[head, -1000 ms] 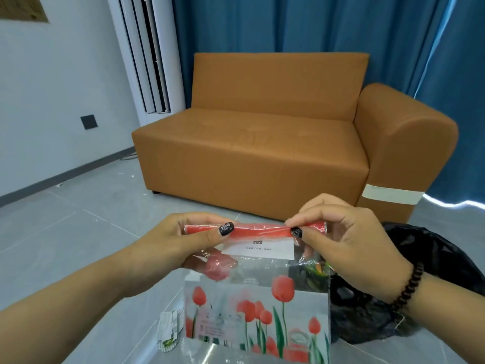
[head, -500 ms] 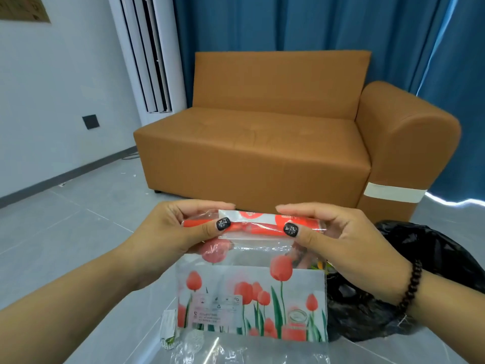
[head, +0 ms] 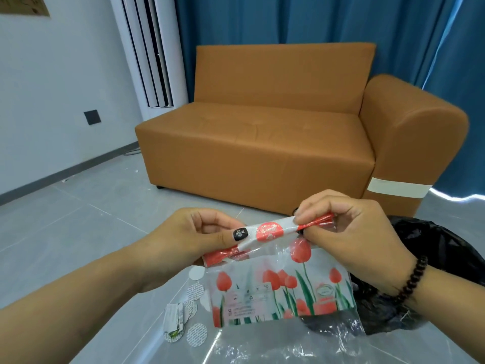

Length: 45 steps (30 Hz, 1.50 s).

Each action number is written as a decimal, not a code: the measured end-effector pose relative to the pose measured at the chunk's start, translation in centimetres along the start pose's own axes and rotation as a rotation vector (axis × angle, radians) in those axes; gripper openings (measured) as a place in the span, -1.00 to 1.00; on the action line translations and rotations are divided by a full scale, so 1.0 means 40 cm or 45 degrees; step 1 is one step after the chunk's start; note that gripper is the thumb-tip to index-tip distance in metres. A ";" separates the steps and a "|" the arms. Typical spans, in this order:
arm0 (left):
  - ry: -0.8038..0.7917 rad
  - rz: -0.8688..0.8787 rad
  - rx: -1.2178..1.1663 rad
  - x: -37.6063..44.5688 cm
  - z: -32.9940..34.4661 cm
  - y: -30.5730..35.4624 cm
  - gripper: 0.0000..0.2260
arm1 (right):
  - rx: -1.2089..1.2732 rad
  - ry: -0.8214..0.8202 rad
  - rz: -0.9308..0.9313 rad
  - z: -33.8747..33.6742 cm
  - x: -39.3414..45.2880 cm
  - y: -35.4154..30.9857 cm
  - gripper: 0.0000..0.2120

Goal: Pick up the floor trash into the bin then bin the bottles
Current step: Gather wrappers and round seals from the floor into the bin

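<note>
Grey tile floor (head: pixel 78 232), orange sofa (head: pixel 262 143) waiting behind; left hand (head: pixel 183 240) and right hand (head: pixel 349 232) are pinching the tulip-print bag (head: pixel 275 290), its lower edge running out of view.

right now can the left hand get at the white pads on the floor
Probably not yet. The left hand pinches the rolled top of the tulip bag, so it is busy. The white pads lie just below it on the floor with nothing over them; once it lets go, the way down looks free.

Two hands (head: pixel 183 240) (head: pixel 351 232), one tulip-printed plastic bag (head: pixel 278 290), one black bin bag (head: pixel 433 258), one sofa (head: pixel 262 143)
</note>
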<state>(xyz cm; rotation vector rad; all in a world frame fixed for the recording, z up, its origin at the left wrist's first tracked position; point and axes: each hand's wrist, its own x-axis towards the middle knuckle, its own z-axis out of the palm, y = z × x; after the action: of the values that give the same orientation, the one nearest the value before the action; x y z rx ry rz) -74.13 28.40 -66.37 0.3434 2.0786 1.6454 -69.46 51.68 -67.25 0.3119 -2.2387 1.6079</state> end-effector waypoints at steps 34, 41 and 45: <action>-0.053 0.033 0.045 0.003 -0.009 -0.015 -0.67 | 0.050 -0.209 0.203 -0.024 0.002 0.002 -0.81; 0.093 0.129 -0.044 0.008 -0.006 -0.009 -0.74 | 0.165 -0.222 0.364 -0.018 0.001 0.012 -0.70; -0.015 0.069 -0.050 0.004 -0.002 -0.014 -0.67 | 0.046 -0.156 0.395 -0.017 0.005 0.012 -0.71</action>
<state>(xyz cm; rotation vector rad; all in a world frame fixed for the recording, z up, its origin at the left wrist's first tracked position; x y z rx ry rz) -74.26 28.25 -66.94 0.3991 2.0421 1.7093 -69.72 52.49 -67.41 0.0757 -2.4490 1.8293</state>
